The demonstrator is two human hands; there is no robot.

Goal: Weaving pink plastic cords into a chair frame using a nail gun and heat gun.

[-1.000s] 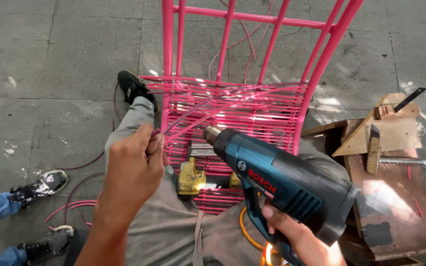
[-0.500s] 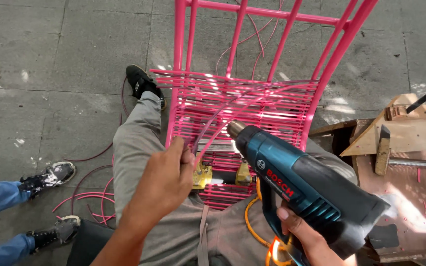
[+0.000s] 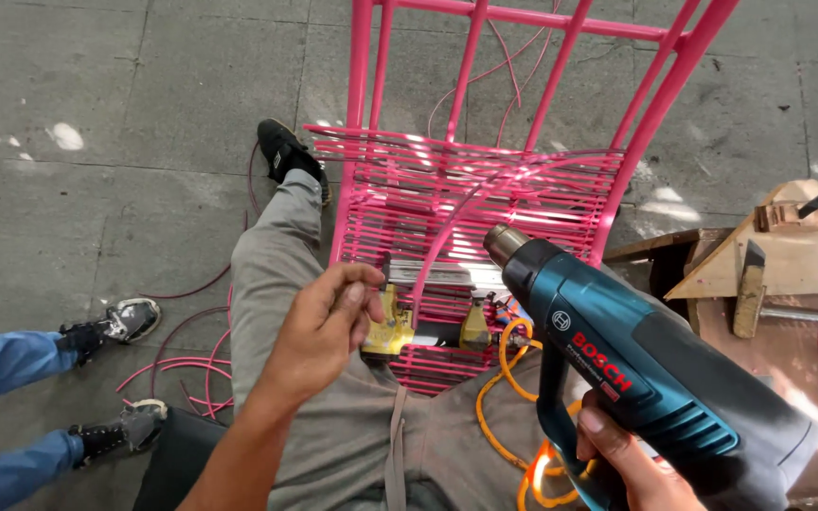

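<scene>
Your right hand is closed around the heavy teal heat gun at lower right, while your left hand fingers pinch the thin, probably flexible pink cord near its lower end.

Bare forearms, 2 bare hands, grey trousers, a grey apron strap, 1 black shoe.

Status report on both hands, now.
Right hand grips blue heat gun. Left hand pinches pink cord at pink chair frame. Orange cable below nozzle.
</scene>
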